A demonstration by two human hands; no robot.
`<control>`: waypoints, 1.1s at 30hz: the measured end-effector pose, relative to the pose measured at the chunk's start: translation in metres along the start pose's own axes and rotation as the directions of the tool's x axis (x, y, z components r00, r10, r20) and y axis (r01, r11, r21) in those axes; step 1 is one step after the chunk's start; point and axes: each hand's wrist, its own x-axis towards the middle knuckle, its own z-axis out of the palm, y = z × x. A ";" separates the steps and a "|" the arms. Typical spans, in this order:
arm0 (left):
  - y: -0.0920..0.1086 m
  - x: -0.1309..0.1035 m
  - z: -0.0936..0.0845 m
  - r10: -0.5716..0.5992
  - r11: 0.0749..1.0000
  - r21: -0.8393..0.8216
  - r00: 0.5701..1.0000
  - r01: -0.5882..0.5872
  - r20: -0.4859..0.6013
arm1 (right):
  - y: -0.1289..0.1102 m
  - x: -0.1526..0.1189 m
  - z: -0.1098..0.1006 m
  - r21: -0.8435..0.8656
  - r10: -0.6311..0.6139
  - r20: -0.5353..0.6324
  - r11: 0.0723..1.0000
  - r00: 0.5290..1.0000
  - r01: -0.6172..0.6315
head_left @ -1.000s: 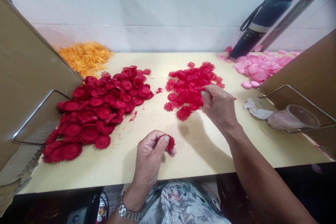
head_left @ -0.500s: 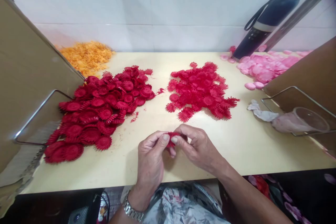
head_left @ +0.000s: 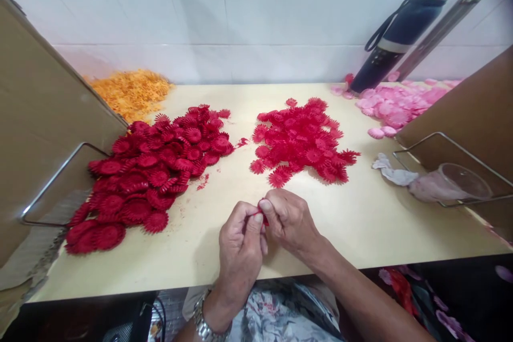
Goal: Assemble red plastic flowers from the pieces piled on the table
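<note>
Close together near the table's front edge, my left hand and my right hand pinch one small red petal piece between thumbs and fingers. Most of that piece is hidden by the fingertips. Left of my hands lies a large heap of dark red petal pieces, many cupped and stacked, with fringed edges. Ahead of my hands, slightly right, a second heap of brighter red petal pieces is spread flatter. A few red crumbs dot the table between the heaps.
Orange petals are piled at the back left, pink petals at the back right. A dark blue flask-like cylinder leans on the wall. Cardboard panels flank both sides. A clear plastic cup lies on its side beside crumpled tissue.
My hands have drawn closer together over the red piece, hiding more of it. My left hand has turned more upright. The view has shifted slightly; the heaps look unchanged.
</note>
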 end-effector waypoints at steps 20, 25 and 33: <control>0.001 0.006 0.006 -0.059 0.978 -0.200 0.998 0.054 -0.018 | 0.008 0.000 -0.023 0.356 0.264 0.230 0.873 0.936 -0.334; 0.005 0.005 0.001 -0.091 0.975 -0.190 0.989 0.112 0.117 | 0.010 -0.001 -0.028 0.325 0.231 0.199 0.901 0.953 -0.286; 0.009 0.007 -0.001 -0.147 0.959 -0.238 0.988 0.152 0.039 | 0.002 -0.002 -0.030 0.356 0.160 0.196 0.908 0.968 -0.222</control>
